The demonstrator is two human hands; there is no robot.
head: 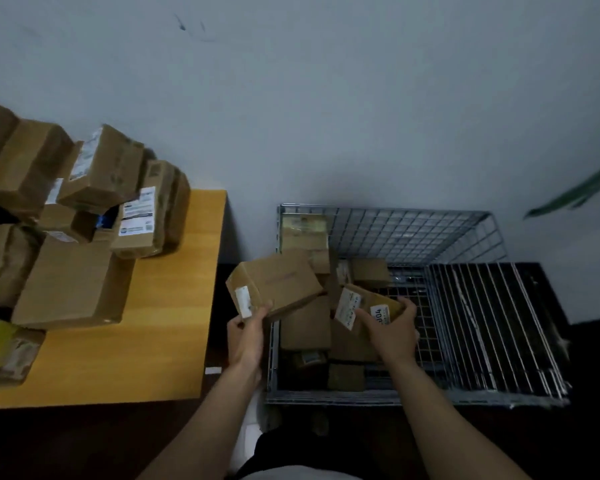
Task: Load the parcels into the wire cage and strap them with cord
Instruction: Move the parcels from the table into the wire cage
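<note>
- Two cartons are in my hands, both held over the cage (395, 230).
- My left hand (248, 336) grips a plain brown box (274, 284) by its near end, thumb against the labelled end face. The box hangs tilted above the cage's left rim.
- My right hand (392, 329) holds a small parcel (361, 304), fingers curled round its right side and thumb by the white label, over the cage's middle.
- A jumbled heap (305, 323) of cartons fills the cage's left half; the right half shows bare wire floor.
- The cage stands against the wall (326, 98), just right of the table (174, 306).
- A pile (73, 220) of more cartons sits on the table's left part.
</note>
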